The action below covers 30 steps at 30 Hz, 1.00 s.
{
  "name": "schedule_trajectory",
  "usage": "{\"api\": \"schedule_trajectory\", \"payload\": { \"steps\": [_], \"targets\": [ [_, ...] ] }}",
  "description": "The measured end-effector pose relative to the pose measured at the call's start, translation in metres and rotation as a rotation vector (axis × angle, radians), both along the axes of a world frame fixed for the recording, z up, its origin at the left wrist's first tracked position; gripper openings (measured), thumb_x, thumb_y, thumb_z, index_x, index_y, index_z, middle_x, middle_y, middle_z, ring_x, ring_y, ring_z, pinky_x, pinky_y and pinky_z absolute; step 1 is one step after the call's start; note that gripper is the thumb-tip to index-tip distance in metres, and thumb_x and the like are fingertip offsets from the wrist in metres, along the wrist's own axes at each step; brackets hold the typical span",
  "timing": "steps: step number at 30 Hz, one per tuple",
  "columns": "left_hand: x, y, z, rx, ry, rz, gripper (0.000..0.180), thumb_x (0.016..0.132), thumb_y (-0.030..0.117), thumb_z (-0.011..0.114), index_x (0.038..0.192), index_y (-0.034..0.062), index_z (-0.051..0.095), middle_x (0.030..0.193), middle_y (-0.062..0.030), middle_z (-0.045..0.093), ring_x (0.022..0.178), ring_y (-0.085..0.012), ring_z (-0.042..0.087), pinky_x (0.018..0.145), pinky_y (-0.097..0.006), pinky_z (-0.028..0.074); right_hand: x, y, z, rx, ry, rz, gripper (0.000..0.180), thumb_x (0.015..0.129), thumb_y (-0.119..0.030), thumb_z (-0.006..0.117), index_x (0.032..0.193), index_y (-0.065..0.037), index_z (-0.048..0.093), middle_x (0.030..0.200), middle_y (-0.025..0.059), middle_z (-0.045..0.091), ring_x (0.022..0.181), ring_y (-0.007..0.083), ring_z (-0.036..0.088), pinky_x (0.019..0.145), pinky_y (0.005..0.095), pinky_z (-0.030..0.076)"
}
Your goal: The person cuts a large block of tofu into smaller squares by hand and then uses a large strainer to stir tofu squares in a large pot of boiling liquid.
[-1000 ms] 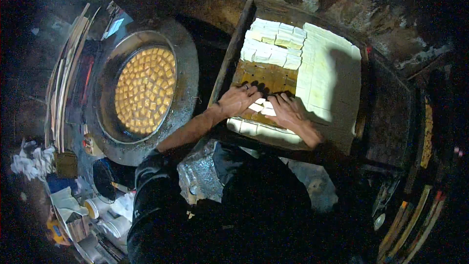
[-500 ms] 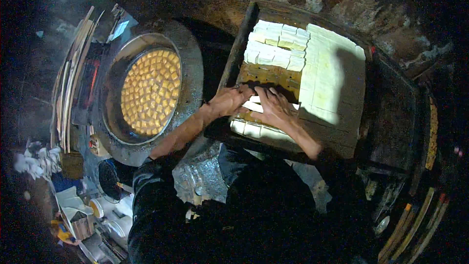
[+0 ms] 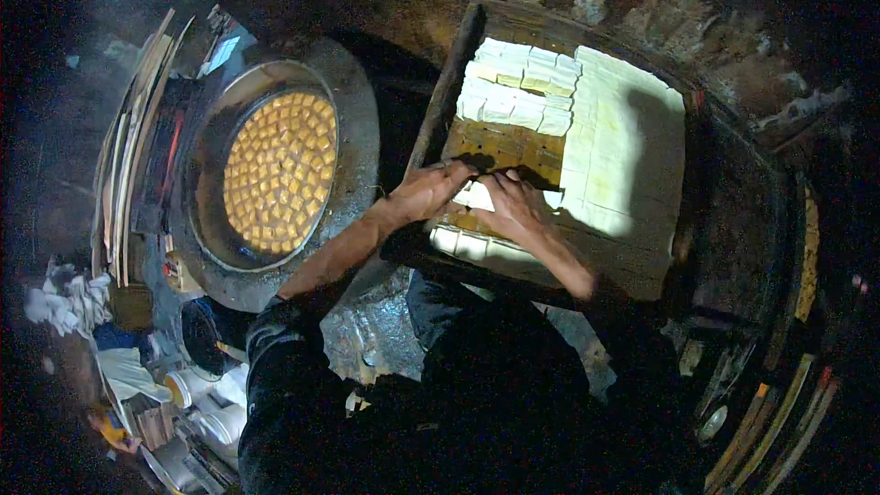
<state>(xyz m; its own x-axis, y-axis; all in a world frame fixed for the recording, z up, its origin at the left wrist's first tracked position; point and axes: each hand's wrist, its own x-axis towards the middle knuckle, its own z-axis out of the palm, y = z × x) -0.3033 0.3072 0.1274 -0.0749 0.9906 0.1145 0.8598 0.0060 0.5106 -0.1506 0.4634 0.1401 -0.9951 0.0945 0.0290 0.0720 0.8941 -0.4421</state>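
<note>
My left hand [image 3: 431, 192] and my right hand [image 3: 519, 206] press close together over a wooden tray [image 3: 444, 87]. Their fingers curl over the far side of a short row of white tofu pieces [image 3: 477, 195], gripping it between them; the fingertips are partly hidden. Beyond my hands lie two rows of cut tofu blocks [image 3: 513, 103]. On the tray's right side rests a wide tofu slab [image 3: 610, 156] scored with lines. A further tofu row [image 3: 477, 244] runs along the near edge, partly under my right forearm.
To the left, a large round pan [image 3: 197, 192] set in a dark stove holds many golden tofu cubes [image 3: 284, 174] in liquid. Thin wooden boards [image 3: 133, 165] lean beyond it. Metal pots [image 3: 220, 422] stand at lower left, and long sticks [image 3: 765, 422] lie at lower right.
My right hand's fingers have drawn in tighter over the short tofu row, covering more of it. My left hand has barely moved. The whole view has shifted very slightly.
</note>
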Motion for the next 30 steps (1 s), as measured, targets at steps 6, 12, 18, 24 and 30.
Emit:
{"api": "schedule_trajectory", "payload": {
  "steps": [6,12,18,24,30],
  "targets": [
    [0.015,0.013,0.016,-0.104,0.204,-0.001,0.062,0.075,0.039,0.066,0.12,0.0023,0.044,0.114,-0.019,0.051,0.108,-0.0365,0.05,0.088,-0.043,0.045,0.012,0.023,0.013,-0.211,-0.198,0.047,0.08,0.069,-0.034,0.072,0.133,-0.006,0.034,0.126,0.0241,0.046,0.12,0.0383,0.042,0.1,0.0445,0.035],
    [0.028,0.023,0.022,-0.094,0.261,-0.009,0.058,0.075,0.044,0.064,0.114,0.0037,0.048,0.107,-0.0148,0.053,0.104,-0.0331,0.053,0.085,-0.044,0.046,0.042,0.058,0.015,-0.182,-0.244,0.09,0.08,0.065,-0.03,0.076,0.127,0.001,0.037,0.121,0.0244,0.047,0.113,0.0383,0.046,0.094,0.0434,0.038],
    [0.044,0.041,0.035,-0.268,0.315,-0.033,0.064,0.075,0.05,0.062,0.12,0.0065,0.046,0.112,-0.0131,0.054,0.103,-0.0322,0.054,0.08,-0.044,0.048,0.053,0.053,-0.011,-0.129,-0.023,0.061,0.049,0.077,-0.023,0.067,0.114,-0.001,0.045,0.107,0.0206,0.053,0.103,0.0401,0.047,0.086,0.0451,0.039],
    [0.043,0.033,0.01,-0.031,0.303,-0.041,0.058,0.079,0.051,0.057,0.122,0.0129,0.049,0.117,-0.0137,0.053,0.103,-0.0316,0.055,0.076,-0.045,0.051,0.049,0.037,0.023,0.17,0.132,0.142,0.051,0.076,-0.027,0.069,0.114,-0.001,0.048,0.103,0.0143,0.06,0.098,0.0291,0.055,0.087,0.036,0.043],
    [0.042,0.039,0.006,-0.027,0.313,-0.062,0.049,0.077,0.043,0.061,0.118,0.0177,0.053,0.115,-0.012,0.055,0.105,-0.0317,0.054,0.074,-0.044,0.052,0.065,0.054,0.007,-0.037,-0.076,-0.004,0.071,0.074,-0.02,0.073,0.133,-0.003,0.037,0.111,0.02,0.059,0.108,0.0365,0.053,0.093,0.0421,0.039]
  ]
}}
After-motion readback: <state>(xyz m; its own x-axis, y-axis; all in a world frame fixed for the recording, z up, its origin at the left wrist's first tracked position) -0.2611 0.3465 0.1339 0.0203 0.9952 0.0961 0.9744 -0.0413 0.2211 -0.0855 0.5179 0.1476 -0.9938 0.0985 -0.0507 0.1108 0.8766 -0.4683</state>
